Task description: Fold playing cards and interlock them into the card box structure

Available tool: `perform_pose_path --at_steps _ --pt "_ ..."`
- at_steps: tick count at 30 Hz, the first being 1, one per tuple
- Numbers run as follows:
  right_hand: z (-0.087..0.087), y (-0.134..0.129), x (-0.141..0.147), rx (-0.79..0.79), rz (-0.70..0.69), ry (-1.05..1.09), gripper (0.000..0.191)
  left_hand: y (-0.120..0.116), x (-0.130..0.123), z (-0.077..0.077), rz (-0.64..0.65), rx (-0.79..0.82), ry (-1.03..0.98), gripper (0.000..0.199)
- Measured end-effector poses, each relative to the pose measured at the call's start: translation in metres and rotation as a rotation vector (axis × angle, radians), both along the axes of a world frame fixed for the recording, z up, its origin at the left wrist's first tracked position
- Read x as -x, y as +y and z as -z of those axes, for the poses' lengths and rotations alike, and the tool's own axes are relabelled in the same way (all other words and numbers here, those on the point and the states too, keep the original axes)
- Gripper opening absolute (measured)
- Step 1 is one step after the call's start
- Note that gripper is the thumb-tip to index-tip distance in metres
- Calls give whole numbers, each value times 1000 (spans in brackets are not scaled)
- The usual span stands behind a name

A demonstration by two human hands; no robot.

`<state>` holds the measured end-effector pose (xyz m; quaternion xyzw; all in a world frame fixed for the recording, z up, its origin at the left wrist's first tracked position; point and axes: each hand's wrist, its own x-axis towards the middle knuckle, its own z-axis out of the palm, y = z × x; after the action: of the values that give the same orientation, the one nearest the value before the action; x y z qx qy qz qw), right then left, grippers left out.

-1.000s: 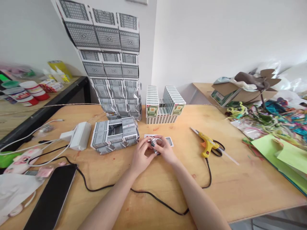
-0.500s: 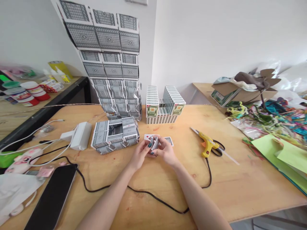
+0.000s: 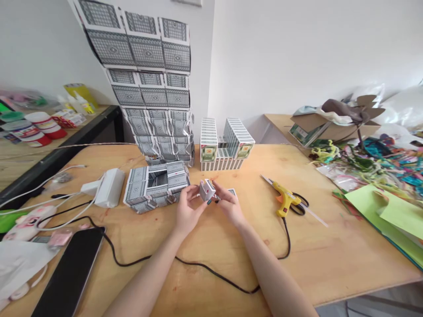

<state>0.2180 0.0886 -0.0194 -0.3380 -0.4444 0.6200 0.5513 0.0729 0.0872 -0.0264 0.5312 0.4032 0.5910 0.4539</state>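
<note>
Between my hands is a folded playing card (image 3: 207, 191), its white face with red marks showing. My left hand (image 3: 189, 206) grips it from the left, thumb at its lower edge. From the right, my right hand (image 3: 228, 205) has its fingers at the card's other side. Another playing card (image 3: 233, 192) lies partly hidden behind my right hand. Left of my hands sits a low block of folded cards (image 3: 157, 185) with a rectangular opening on top. Behind it rises a tall panel of folded cards (image 3: 148, 88).
Card boxes (image 3: 222, 164) are stacked near the wall. On the right lie a yellow glue gun (image 3: 284, 200), black-handled scissors (image 3: 301, 204) and green paper (image 3: 373, 211). A black cord (image 3: 211, 266) crosses the front. A phone (image 3: 71, 268) and white adapter (image 3: 110, 187) are on the left.
The folded card has been turned in my hands, so its white face now shows instead of the patterned back. My left hand has shifted slightly left, and its fingers have spread around the card.
</note>
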Motion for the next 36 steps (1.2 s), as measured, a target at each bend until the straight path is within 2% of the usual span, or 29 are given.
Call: perform_pose_path --at_steps 3,7,11,14,21,31,36 --pt "-1 2 -1 114 67 5 38 -3 1 5 -57 -121 253 59" --pt "-4 2 0 137 119 -85 35 -5 4 7 -127 -272 575 52" --pt "-5 1 2 128 159 -166 37 -5 5 4 -183 -366 726 51" --pt "-3 1 3 128 189 -208 35 -6 4 2 -190 -352 752 51" --pt "3 4 2 204 117 -140 35 -6 4 4 -185 -252 692 52" --pt "-1 4 0 274 120 -123 31 -8 2 3 -168 -279 687 50" --pt "0 3 2 287 177 -145 31 -9 2 2 -161 -295 688 50"
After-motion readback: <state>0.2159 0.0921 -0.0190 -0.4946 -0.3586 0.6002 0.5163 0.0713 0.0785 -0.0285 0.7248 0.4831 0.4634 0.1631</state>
